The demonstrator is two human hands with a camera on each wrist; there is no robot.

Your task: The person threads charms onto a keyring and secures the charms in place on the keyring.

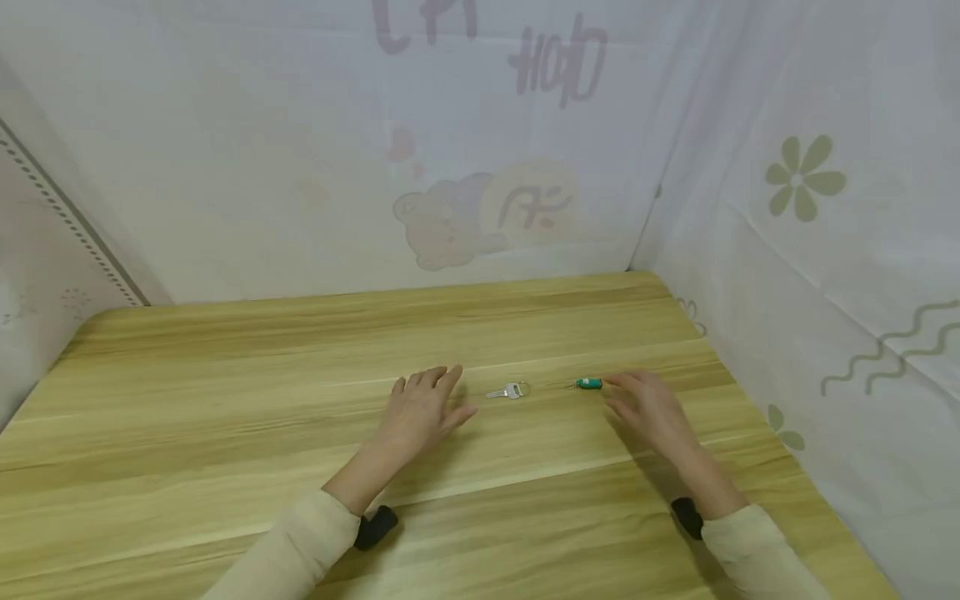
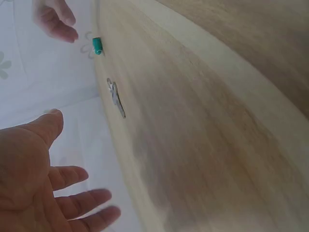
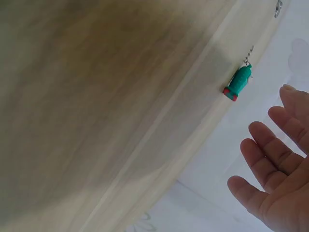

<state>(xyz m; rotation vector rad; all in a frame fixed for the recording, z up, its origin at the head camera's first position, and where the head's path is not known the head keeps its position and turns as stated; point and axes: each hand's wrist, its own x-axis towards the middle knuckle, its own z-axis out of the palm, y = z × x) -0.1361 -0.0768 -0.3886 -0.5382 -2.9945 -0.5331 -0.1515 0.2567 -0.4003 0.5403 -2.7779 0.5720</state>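
A silver key (image 1: 512,391) with a ring lies flat near the middle of the table, its blade pointing left. To its right lies a small green keychain charm (image 1: 590,383) with red at one end and a short chain (image 3: 249,54) at the other. My left hand (image 1: 420,412) hovers left of the key, fingers spread and holding nothing. Just right of the charm is my right hand (image 1: 648,410), its fingers loosely bent and the fingertips close to the charm's end. In the right wrist view that hand's palm shows with nothing in it.
The wood-grain table (image 1: 225,467) is bordered by a pale printed cloth (image 1: 300,167) at the back and both sides. A black strap (image 1: 377,527) shows at the left cuff, another black piece (image 1: 687,517) at the right cuff.
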